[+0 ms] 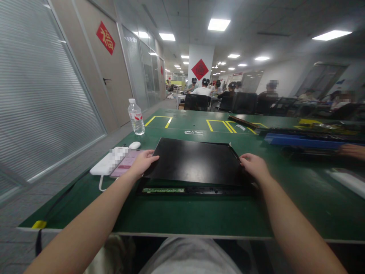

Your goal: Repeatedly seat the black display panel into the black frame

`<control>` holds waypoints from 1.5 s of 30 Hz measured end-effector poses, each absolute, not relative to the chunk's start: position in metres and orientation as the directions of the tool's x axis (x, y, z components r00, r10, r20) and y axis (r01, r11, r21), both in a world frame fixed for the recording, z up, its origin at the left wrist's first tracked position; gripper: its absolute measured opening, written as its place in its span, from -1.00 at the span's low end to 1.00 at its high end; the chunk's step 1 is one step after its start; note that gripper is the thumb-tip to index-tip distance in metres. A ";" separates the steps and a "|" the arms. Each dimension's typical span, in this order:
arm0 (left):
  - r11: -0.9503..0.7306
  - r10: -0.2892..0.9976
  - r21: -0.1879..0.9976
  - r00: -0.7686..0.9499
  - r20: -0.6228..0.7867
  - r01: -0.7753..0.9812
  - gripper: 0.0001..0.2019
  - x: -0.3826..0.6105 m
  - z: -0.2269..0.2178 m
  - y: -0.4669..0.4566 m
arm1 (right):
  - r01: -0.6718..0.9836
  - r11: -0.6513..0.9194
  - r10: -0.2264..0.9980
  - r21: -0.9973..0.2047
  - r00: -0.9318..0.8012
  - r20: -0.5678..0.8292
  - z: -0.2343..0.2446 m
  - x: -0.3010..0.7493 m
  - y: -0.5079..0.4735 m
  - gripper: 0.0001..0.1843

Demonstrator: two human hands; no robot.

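A flat black panel lies on the green table right in front of me. A thin strip with a green circuit board shows along its near edge. My left hand grips the panel's left edge with curled fingers. My right hand holds the right edge in the same way. The panel looks slightly raised at the near side.
A phone, a white power bank and a white mouse lie left of the panel. A water bottle stands behind them. Another person's hand rests at the right by a blue tray. People sit further back.
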State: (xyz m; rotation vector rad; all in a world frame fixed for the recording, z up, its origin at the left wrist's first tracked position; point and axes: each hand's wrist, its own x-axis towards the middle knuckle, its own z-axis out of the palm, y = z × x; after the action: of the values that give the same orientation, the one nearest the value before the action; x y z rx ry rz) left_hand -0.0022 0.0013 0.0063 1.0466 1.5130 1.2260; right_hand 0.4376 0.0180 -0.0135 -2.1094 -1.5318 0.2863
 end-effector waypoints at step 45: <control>0.079 0.984 0.987 -0.172 -0.054 0.144 -0.63 -0.013 -0.013 0.010 | 0.807 -0.198 0.936 -0.557 0.324 0.136 -0.018 0.443 0.021 -0.69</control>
State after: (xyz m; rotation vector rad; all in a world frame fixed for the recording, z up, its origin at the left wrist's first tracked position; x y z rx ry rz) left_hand -0.0130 0.0104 -0.0133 1.1842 1.4765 1.2064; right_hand 0.4430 0.0209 -0.0181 -2.0550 -1.5291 0.3146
